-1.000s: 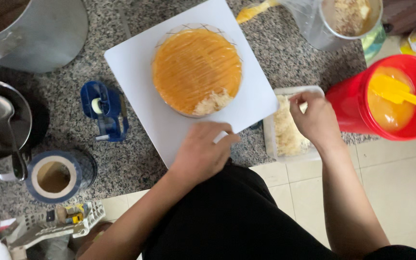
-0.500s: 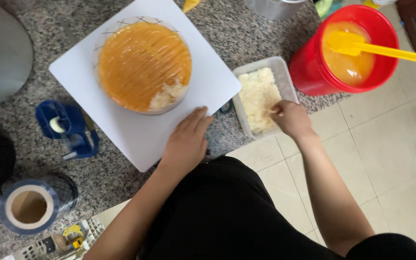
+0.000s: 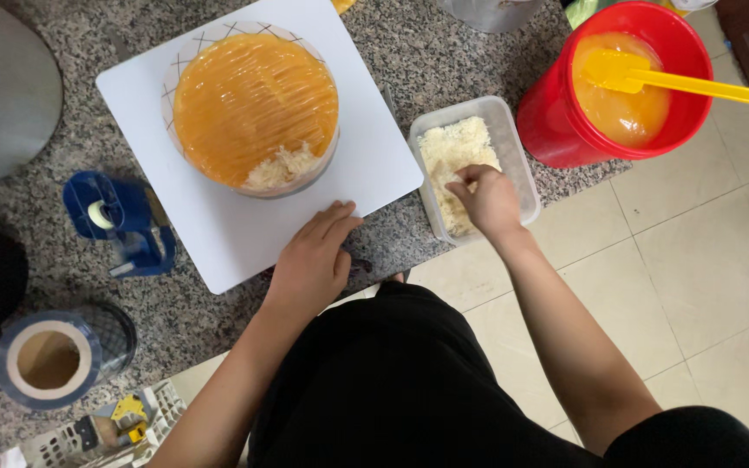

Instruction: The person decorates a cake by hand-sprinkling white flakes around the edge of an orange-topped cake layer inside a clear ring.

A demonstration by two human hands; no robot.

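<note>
A round cake (image 3: 253, 100) with an orange glazed top sits on a white square board (image 3: 236, 225); a patch of pale crumbs lies on its near edge. My left hand (image 3: 312, 260) rests flat on the board's near edge, fingers together. My right hand (image 3: 485, 201) reaches into a clear plastic tub (image 3: 513, 147) of pale crumbs (image 3: 452, 152), fingers pinched in the crumbs at the tub's near end. The tub lies on the speckled granite counter (image 3: 409, 61) just right of the board.
A red bucket (image 3: 565, 130) of orange glaze holds a yellow spatula (image 3: 652, 80) at the right counter edge. A blue tape dispenser (image 3: 119, 221) and a tape roll (image 3: 49, 360) lie left. A grey metal pot (image 3: 2, 95) stands far left. Tiled floor (image 3: 695, 260) lies right.
The view has shifted so the cake and board sit further left. My right hand has moved from beside the tub into the crumbs. My left hand stays on the board's edge.
</note>
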